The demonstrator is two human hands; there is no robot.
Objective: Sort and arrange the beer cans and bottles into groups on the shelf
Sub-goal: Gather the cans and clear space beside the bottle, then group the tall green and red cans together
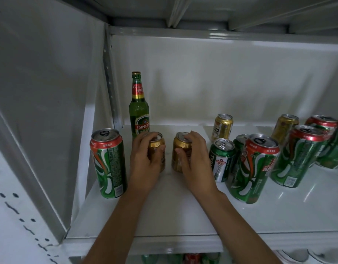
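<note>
My left hand (144, 162) wraps a small gold can (158, 147) standing on the white shelf (173, 212). Beside it my right hand (194, 159) grips a second gold can (180, 147); the two cans stand a little apart. A green Tsingtao bottle (139, 107) stands upright right behind the left can. A tall green can with a red rim (109, 162) stands at the left. To the right are a short green can (222, 159), tall green cans (254, 168) (299, 155), and two more gold cans (223, 126) (285, 128) near the back wall.
The grey side panel (49, 92) closes the shelf on the left and the white back wall (221, 82) stands behind. More tall green cans (330, 140) crowd the right edge. Can tops show on the lower shelf (183, 259) beneath the front lip.
</note>
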